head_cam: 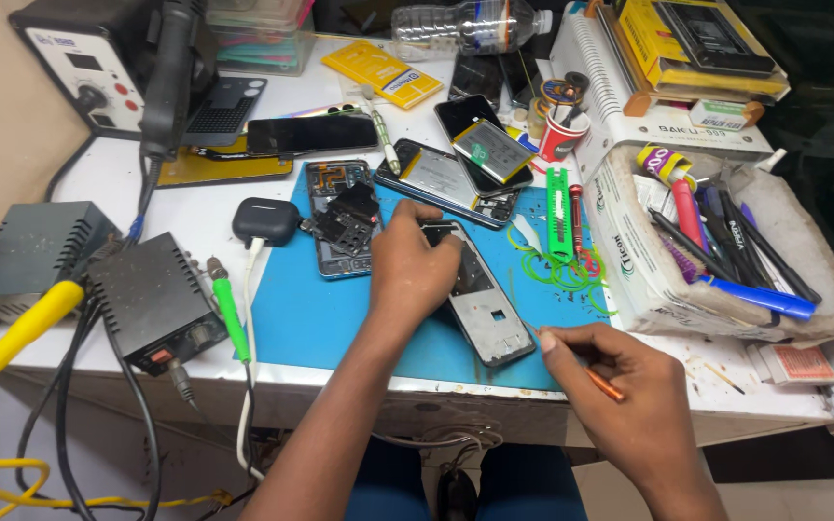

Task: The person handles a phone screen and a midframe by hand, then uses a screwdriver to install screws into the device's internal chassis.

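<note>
Flat yellow pkg [383, 73] top centre, yellow-black box [697, 43] top right, dark phone screen [313, 134] mid-left.

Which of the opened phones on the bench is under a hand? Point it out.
The stripped grey phone frame at the blue mat's front edge: the left hand presses on its top end. The other opened phones lie further back, untouched.

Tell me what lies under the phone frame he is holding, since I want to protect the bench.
Under the phone frame lies a blue work mat, which covers the white table. The left hand hides the frame's upper part, so nothing beneath there shows.
</note>
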